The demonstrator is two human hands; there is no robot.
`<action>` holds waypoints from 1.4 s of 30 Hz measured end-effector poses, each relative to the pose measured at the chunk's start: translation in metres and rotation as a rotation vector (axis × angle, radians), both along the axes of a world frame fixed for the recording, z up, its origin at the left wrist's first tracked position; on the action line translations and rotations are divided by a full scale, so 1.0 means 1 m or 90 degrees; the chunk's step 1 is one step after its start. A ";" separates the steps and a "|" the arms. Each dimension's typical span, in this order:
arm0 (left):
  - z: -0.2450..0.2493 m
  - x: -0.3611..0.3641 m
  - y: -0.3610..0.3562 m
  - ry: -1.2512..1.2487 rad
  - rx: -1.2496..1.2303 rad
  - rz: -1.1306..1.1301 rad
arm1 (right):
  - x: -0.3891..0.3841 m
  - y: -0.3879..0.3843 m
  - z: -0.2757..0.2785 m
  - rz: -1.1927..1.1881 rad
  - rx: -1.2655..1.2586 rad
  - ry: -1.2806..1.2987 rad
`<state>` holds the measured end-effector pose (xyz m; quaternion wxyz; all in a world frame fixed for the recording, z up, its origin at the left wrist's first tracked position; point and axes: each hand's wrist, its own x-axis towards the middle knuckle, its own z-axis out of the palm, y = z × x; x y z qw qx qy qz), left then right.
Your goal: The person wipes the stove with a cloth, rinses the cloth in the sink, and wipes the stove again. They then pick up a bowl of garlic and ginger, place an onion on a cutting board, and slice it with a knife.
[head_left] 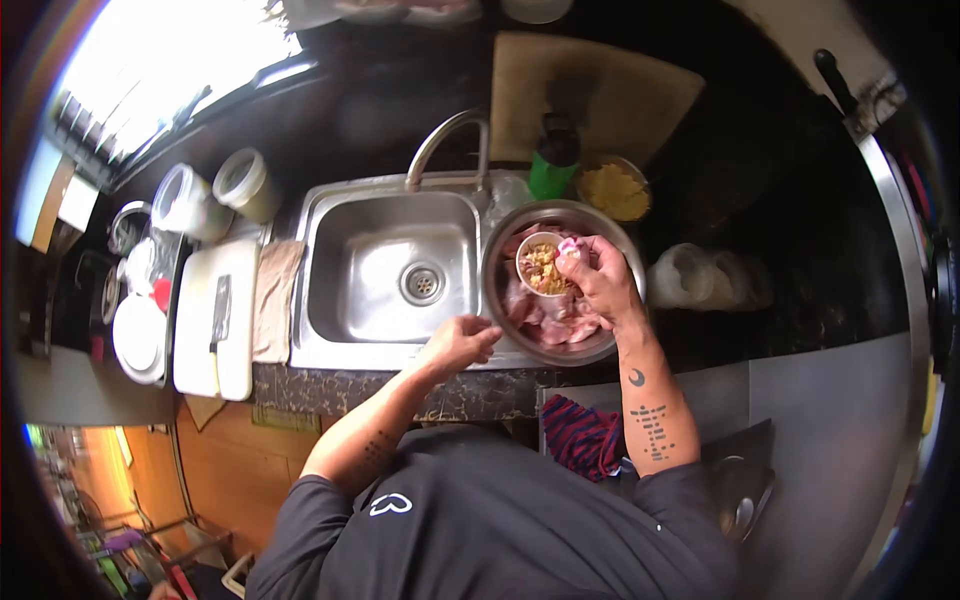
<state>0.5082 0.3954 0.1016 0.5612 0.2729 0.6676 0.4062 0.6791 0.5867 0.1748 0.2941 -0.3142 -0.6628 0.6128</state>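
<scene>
My right hand (603,278) is closed, pinching a small pink-and-white piece (571,247) whose kind I cannot make out. It is over a wide metal bowl (637,262) of raw meat (560,325). Inside the bowl, a small white cup (522,265) with chopped yellowish and brownish bits rests on the meat, just left of my right fingers. My left hand (460,345) hovers by the sink's front right corner, near the bowl's left rim. Its fingers are loosely bent, and nothing shows in them.
Left of the bowl is a steel sink (375,270) with a curved faucet (445,140). A knife (220,310) lies on a white cutting board (195,350) beside a beige cloth (276,300). Behind the bowl stand a green bottle (550,170) and a container of yellow pieces (615,192).
</scene>
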 end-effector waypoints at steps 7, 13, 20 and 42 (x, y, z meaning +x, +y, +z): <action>0.050 -0.035 -0.077 -0.354 0.254 0.215 | -0.065 -0.097 -0.024 0.141 0.069 -0.062; 0.030 -0.065 -0.168 -0.305 0.247 0.350 | -0.127 -0.174 -0.070 0.241 -0.067 0.033; -0.024 -0.116 -0.269 -0.277 0.223 0.389 | -0.166 -0.272 -0.084 0.202 -0.416 0.093; -0.044 -0.198 -0.363 0.001 0.118 0.414 | -0.243 -0.376 -0.086 0.162 -0.418 0.211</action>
